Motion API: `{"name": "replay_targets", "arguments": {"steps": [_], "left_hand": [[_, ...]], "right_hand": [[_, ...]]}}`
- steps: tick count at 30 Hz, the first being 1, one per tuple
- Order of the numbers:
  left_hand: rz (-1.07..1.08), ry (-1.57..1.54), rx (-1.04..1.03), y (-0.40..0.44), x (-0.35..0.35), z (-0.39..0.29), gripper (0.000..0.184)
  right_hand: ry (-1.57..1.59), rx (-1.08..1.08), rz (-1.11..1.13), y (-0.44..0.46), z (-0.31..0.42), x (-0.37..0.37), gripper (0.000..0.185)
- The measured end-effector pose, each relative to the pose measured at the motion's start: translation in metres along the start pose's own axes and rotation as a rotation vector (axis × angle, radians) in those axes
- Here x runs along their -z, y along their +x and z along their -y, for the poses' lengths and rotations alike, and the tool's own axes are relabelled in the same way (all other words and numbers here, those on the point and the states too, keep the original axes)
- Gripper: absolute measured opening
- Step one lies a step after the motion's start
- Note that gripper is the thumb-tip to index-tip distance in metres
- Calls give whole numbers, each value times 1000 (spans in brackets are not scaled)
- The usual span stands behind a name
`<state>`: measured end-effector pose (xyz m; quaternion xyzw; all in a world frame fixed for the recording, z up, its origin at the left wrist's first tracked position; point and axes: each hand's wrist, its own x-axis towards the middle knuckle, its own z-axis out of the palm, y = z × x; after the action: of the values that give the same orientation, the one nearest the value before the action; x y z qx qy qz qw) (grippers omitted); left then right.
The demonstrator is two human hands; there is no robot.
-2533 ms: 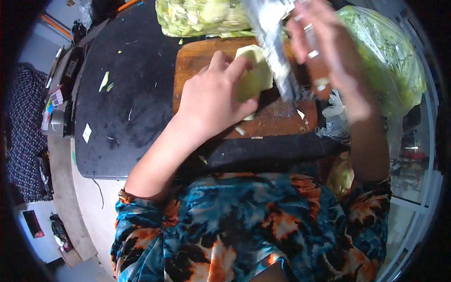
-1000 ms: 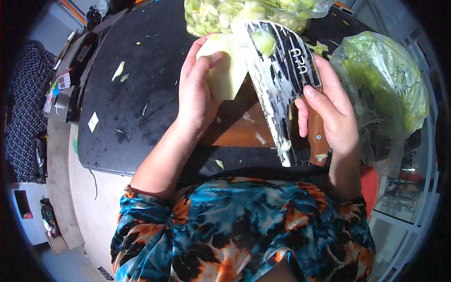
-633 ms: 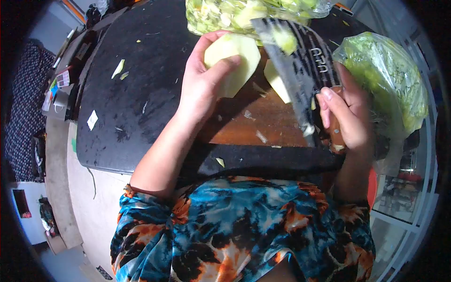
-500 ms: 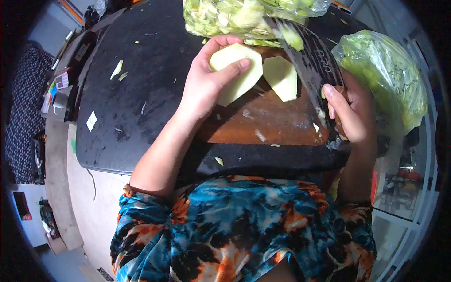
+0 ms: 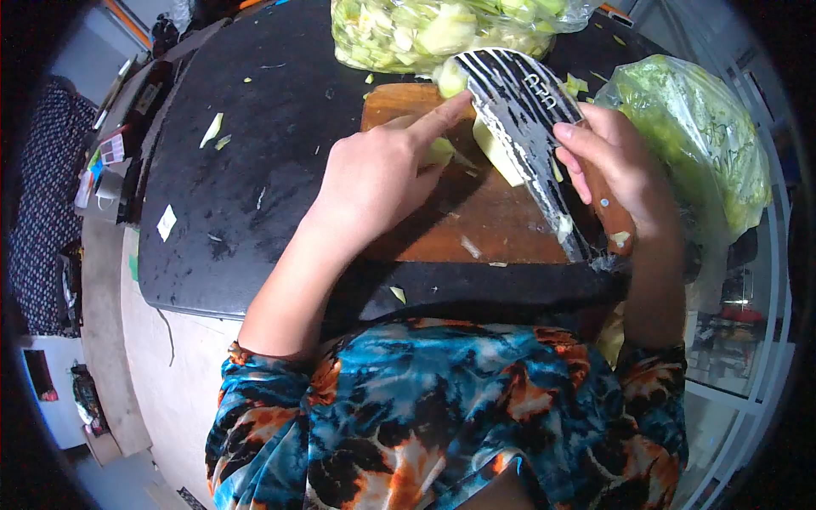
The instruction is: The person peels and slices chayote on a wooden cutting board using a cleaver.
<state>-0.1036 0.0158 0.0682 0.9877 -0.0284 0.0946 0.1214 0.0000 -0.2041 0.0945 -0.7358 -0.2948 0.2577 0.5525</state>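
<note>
My left hand (image 5: 378,174) is over the left part of the wooden cutting board (image 5: 442,229), closed around a pale green vegetable piece (image 5: 441,152) that it mostly hides. Its index finger reaches to the cleaver's edge, beside a green scrap (image 5: 450,78) at the blade's upper corner. My right hand (image 5: 616,166) grips the wooden handle of the cleaver (image 5: 523,110), whose broad blade is smeared with pale residue and tilted above the board. Under the blade lies another pale green piece (image 5: 495,153), partly covered.
At the back of the black table (image 5: 229,187) stands a clear bag of cut green pieces (image 5: 408,38). Another plastic bag with green vegetables (image 5: 705,144) is on the right. Small scraps (image 5: 212,129) and a white bit (image 5: 167,223) lie on the left.
My left hand has turned palm down and lowered its piece toward the board, extending its index finger to the blade. The cleaver has swung left, with its broad face now turned up over the other piece.
</note>
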Motion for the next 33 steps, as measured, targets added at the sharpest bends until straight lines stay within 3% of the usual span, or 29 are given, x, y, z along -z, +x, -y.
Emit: {"name": "replay_targets", "arguments": {"steps": [4, 8, 15, 19, 22, 27, 29, 33], "left_hand": [[21, 11, 126, -1, 1, 16, 53], [-124, -142, 198, -5, 20, 33, 58], [78, -160, -25, -14, 33, 16, 72], [102, -17, 76, -12, 28, 14, 71], [-29, -7, 143, -11, 26, 19, 71], [170, 24, -168, -24, 33, -3, 71], [267, 93, -141, -25, 33, -13, 70], [222, 129, -51, -21, 24, -7, 71]], "right_hand": [[-71, -27, 23, -6, 4, 0, 13], [-632, 458, -118, -20, -6, -11, 31], [-1182, 720, -132, -24, 10, -13, 27], [-1219, 747, -122, -29, 11, -14, 26], [-1253, 740, -125, -31, 7, -15, 23], [-1467, 761, -70, -25, 8, -18, 12], [-1557, 798, -50, -25, 14, -25, 10], [-1604, 830, 1, -27, 26, -31, 11]]}}
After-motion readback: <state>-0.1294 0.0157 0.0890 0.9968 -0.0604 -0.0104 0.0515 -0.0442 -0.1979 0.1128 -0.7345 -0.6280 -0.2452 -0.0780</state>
